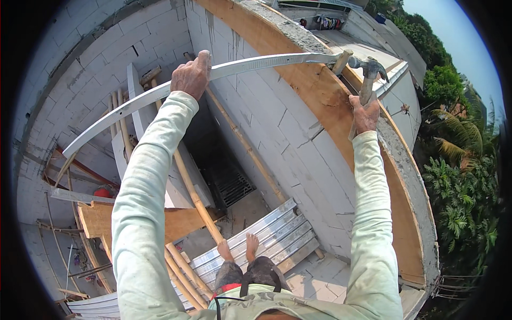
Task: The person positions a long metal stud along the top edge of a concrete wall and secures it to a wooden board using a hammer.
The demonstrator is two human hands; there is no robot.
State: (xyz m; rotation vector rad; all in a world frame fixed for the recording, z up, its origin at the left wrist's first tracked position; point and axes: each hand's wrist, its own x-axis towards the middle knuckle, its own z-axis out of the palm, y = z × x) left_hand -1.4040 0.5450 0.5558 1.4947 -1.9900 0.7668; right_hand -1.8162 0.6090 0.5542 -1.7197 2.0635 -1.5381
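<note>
My left hand point(192, 77) is closed around a long pale metal channel point(261, 62) with small holes along it. The channel crosses from the left over the stairwell-like gap, and its right end meets a short wooden piece point(342, 62) at the top of the wall. My right hand point(365, 114) grips the handle of a claw hammer point(369, 68), held upright above the wall top. The hammer's head is right beside the wooden piece; whether they touch I cannot tell. Below both hands runs a brown plywood board point(314, 96) along the wall's upper edge.
My bare feet stand on ribbed metal sheets point(277, 234) high above a dark opening point(221, 160). Bamboo poles point(189, 181) and a cut plywood piece point(96, 220) lie to the left. Beyond the rough concrete edge point(410, 181) on the right, there are roofs and trees point(458, 197).
</note>
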